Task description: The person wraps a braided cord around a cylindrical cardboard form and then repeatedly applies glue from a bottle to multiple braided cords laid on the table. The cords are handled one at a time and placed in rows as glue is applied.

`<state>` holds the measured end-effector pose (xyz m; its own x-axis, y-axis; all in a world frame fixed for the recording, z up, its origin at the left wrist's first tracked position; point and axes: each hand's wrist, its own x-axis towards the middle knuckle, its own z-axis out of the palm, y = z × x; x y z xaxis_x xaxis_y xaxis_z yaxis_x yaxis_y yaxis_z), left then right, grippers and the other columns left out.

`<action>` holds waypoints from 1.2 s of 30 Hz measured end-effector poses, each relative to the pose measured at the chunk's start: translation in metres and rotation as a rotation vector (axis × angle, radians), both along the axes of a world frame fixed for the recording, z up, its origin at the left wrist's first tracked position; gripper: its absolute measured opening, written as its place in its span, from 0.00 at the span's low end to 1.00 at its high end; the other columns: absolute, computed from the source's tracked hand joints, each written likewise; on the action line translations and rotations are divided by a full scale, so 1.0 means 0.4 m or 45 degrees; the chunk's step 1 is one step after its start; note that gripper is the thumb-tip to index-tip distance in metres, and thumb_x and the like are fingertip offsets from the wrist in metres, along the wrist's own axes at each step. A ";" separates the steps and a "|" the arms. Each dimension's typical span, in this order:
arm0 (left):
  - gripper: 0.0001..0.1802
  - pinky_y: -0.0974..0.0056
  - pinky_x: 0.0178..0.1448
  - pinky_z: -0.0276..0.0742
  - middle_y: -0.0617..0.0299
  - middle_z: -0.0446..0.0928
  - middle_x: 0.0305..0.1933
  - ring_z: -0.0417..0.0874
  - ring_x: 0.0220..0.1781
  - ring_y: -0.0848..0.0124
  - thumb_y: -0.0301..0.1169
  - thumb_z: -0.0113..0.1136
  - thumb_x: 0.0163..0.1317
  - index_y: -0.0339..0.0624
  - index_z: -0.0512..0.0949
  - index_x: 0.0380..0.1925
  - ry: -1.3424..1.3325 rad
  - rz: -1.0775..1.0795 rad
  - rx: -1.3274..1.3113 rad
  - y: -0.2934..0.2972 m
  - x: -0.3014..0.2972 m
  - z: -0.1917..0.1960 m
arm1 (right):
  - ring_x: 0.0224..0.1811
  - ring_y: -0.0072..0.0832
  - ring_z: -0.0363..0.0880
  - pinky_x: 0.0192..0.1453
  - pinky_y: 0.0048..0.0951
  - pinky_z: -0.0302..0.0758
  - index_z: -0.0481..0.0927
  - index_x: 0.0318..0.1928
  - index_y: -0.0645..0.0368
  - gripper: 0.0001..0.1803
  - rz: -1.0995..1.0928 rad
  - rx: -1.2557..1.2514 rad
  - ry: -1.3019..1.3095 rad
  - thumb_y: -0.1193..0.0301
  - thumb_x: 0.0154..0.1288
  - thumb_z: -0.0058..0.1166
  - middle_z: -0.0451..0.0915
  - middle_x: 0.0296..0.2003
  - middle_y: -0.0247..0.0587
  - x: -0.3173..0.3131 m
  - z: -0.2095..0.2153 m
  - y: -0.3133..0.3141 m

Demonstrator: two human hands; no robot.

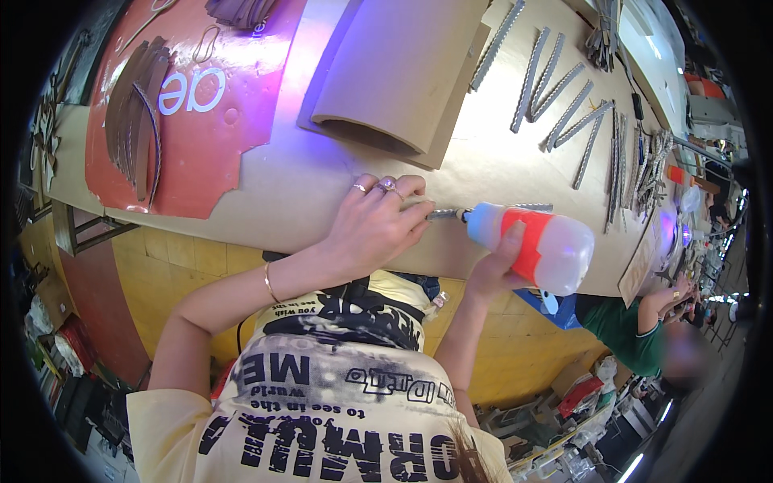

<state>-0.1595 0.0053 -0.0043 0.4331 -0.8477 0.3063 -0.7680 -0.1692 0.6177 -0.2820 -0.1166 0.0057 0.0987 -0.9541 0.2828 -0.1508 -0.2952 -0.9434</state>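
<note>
In my right hand (499, 262) is a squeeze bottle (568, 245), whitish and translucent with an orange-red band and a pale blue top. It is tilted on its side, its dark nozzle tip pointing left. That tip is at a narrow grey braided strip (531, 207) lying along the near edge of the table; whether it touches cannot be told. My left hand (378, 217), wearing rings, rests on the table with bent fingers, thumb and fingertips closed on the strip's left end. The bottle hides the strip's middle.
A curved brown board (386, 80) stands just beyond my hands. Several similar braided strips (547, 76) lie at the far right, with a bundle (648, 173) beside them. At left, brown strips (137, 113) rest on a red sheet (201, 173). Another person (628, 330) sits at right.
</note>
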 end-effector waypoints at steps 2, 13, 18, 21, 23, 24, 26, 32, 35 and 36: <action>0.14 0.60 0.46 0.68 0.64 0.74 0.45 0.79 0.40 0.70 0.33 0.71 0.48 0.47 0.83 0.37 -0.040 -0.006 0.002 -0.004 -0.006 -0.003 | 0.47 0.36 0.78 0.52 0.38 0.79 0.67 0.58 0.65 0.30 0.109 -0.149 0.092 0.69 0.59 0.66 0.75 0.50 0.47 -0.003 -0.009 0.008; 0.11 0.61 0.43 0.71 0.64 0.75 0.42 0.79 0.38 0.67 0.28 0.70 0.46 0.45 0.81 0.32 -0.038 -0.028 -0.005 -0.024 -0.008 0.009 | 0.42 0.34 0.81 0.45 0.34 0.83 0.70 0.53 0.69 0.24 -0.093 -0.301 0.109 0.71 0.61 0.64 0.79 0.45 0.47 -0.046 -0.006 -0.095; 0.12 0.61 0.42 0.71 0.63 0.75 0.41 0.79 0.36 0.67 0.27 0.71 0.45 0.44 0.82 0.32 -0.066 -0.039 -0.004 -0.026 -0.007 0.022 | 0.42 0.32 0.82 0.45 0.32 0.82 0.72 0.51 0.69 0.25 -0.236 -0.269 0.072 0.70 0.58 0.68 0.80 0.44 0.45 -0.066 0.010 -0.172; 0.11 0.61 0.42 0.71 0.63 0.75 0.40 0.78 0.33 0.67 0.27 0.71 0.45 0.43 0.82 0.32 -0.076 -0.051 0.010 -0.028 -0.006 0.028 | 0.42 0.32 0.82 0.45 0.32 0.82 0.73 0.50 0.69 0.24 -0.207 -0.305 0.056 0.70 0.58 0.69 0.80 0.44 0.45 -0.079 0.006 -0.206; 0.11 0.61 0.41 0.72 0.63 0.75 0.40 0.77 0.31 0.68 0.27 0.71 0.45 0.43 0.82 0.32 -0.085 -0.058 0.021 -0.029 -0.006 0.031 | 0.42 0.32 0.82 0.45 0.33 0.81 0.74 0.49 0.69 0.24 -0.199 -0.352 0.069 0.70 0.57 0.70 0.80 0.43 0.45 -0.092 0.002 -0.230; 0.11 0.61 0.41 0.72 0.63 0.75 0.40 0.77 0.31 0.67 0.27 0.71 0.45 0.43 0.82 0.31 -0.074 -0.064 0.017 -0.030 -0.005 0.032 | 0.42 0.31 0.82 0.46 0.33 0.81 0.74 0.49 0.69 0.24 -0.211 -0.388 0.083 0.70 0.57 0.70 0.81 0.43 0.45 -0.096 -0.001 -0.242; 0.12 0.61 0.39 0.72 0.63 0.75 0.40 0.77 0.30 0.67 0.27 0.71 0.44 0.43 0.82 0.31 -0.053 -0.055 0.020 -0.033 -0.006 0.034 | 0.42 0.31 0.82 0.46 0.33 0.81 0.74 0.50 0.69 0.25 -0.211 -0.441 0.134 0.69 0.58 0.70 0.81 0.43 0.45 -0.105 -0.005 -0.267; 0.12 0.58 0.43 0.74 0.59 0.75 0.44 0.79 0.38 0.63 0.30 0.68 0.48 0.44 0.81 0.34 0.007 -0.067 0.192 -0.040 -0.008 0.076 | 0.44 0.31 0.81 0.48 0.33 0.80 0.71 0.52 0.69 0.27 -0.331 -0.367 0.020 0.66 0.60 0.68 0.79 0.46 0.47 -0.117 0.003 -0.318; 0.24 0.56 0.48 0.75 0.57 0.75 0.49 0.80 0.43 0.60 0.33 0.70 0.48 0.43 0.79 0.48 0.026 -0.135 0.200 -0.059 -0.012 0.112 | 0.47 0.32 0.80 0.50 0.36 0.80 0.69 0.55 0.68 0.32 -0.577 -0.019 -0.376 0.62 0.58 0.69 0.78 0.47 0.47 -0.131 0.010 -0.345; 0.26 0.56 0.50 0.76 0.56 0.75 0.50 0.80 0.45 0.58 0.33 0.71 0.47 0.43 0.78 0.50 0.001 -0.174 0.152 -0.073 -0.019 0.122 | 0.48 0.31 0.79 0.51 0.36 0.80 0.68 0.56 0.68 0.33 -0.697 0.070 -0.515 0.59 0.59 0.68 0.77 0.48 0.47 -0.141 0.012 -0.356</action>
<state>-0.1672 -0.0240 0.0443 0.3118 -0.9290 0.1996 -0.7882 -0.1355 0.6003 -0.3383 -0.2590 0.0104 -0.5057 -0.8503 0.1456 0.1027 -0.2269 -0.9685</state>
